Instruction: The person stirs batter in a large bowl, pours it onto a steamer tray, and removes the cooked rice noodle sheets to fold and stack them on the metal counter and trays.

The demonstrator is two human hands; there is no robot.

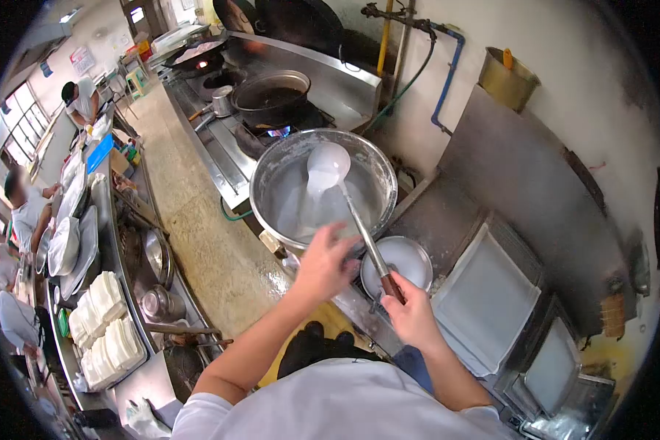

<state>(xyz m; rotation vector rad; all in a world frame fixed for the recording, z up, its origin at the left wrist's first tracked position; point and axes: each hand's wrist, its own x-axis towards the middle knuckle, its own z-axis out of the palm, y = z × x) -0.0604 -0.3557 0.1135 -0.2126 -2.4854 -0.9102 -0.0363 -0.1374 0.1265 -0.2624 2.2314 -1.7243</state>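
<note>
My right hand [411, 308] is closed round the wooden grip of a long-handled ladle [363, 231]. The ladle's round bowl is tilted inside a large metal pot [260, 213], with whitish liquid at its lip. The pot holds a milky white liquid [293, 202]. My left hand [325, 262], slightly blurred, is in front of the pot's near rim, to the left of the ladle handle. Its fingers are apart and nothing shows in them. Below the handle stands a smaller round pan [411, 257] with white contents, partly hidden by the ladle and my right hand.
Right of me lies a cloth-lined rectangular tray [484, 293] with a white surface; a similar tray [552, 367] is farther right. A dark wok [271, 95] sits on the stove beyond the pot. Stacked white blocks [110, 330] stand on the left counter. Several people work at left.
</note>
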